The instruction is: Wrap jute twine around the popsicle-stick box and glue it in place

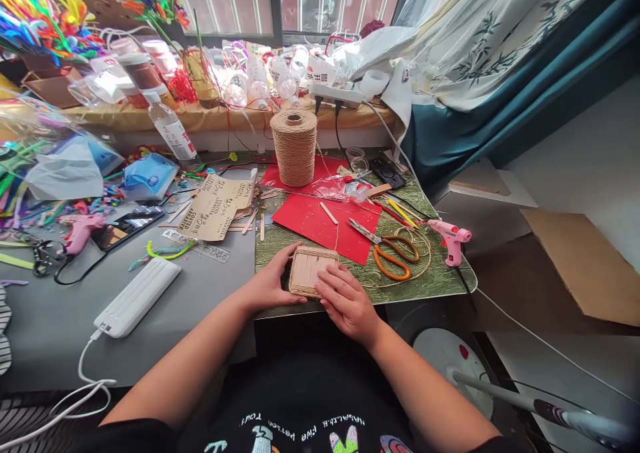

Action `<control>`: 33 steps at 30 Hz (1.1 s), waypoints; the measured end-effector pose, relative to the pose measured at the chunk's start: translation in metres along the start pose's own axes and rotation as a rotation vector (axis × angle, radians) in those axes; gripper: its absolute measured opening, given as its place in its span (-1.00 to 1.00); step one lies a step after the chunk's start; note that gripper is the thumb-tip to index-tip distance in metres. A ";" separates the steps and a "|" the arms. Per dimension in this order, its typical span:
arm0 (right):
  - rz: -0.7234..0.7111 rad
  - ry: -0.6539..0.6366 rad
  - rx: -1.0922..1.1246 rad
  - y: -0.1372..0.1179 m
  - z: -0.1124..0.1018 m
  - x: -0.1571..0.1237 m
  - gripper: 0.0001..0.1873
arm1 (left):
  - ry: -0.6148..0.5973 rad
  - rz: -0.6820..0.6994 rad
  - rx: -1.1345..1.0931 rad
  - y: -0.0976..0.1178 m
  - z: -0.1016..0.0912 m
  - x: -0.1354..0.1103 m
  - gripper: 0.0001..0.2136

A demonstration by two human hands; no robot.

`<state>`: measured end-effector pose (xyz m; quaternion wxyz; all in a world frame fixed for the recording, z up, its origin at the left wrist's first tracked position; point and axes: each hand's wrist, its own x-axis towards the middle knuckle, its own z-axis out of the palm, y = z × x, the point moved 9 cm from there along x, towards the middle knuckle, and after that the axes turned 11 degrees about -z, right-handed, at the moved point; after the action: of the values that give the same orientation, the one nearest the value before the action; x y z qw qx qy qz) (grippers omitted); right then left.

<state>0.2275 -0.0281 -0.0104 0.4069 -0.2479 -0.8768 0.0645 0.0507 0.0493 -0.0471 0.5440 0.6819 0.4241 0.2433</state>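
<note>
Holding the twine-edged craft-stick piece (306, 271) at the near edge of the green surface (440, 281), both hands on it. Slats point away from the wearer, slight skew; outline looks near square, can't call a long axis. Left hand (273, 283) has fingers parted around the left side, gripping it. Right hand (350, 299) lays fingers, close together, over the near right corner; thumb hidden, can't tell if it pinches. Twine strand runs from far right corner onto red sheet (300, 218). Scissors (379, 240) crowd the right, blades toward far left. Bare grey surface (210, 286) to the left gives room.
</note>
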 end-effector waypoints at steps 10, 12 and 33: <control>0.082 0.015 0.005 -0.001 -0.008 0.002 -0.59 | 0.029 -0.012 -0.015 -0.007 0.001 0.002 0.11; 0.097 0.057 0.037 -0.002 -0.008 0.010 -0.65 | 0.028 -0.017 -0.022 -0.008 0.001 0.002 0.11; 0.681 0.787 0.100 0.087 -0.140 -0.087 -0.76 | 0.012 -0.058 -0.039 -0.010 0.001 0.004 0.12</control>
<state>0.4128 -0.0069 -0.0045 0.6728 -0.5048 -0.5232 0.1371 0.0508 0.0529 -0.0571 0.5615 0.6570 0.4422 0.2396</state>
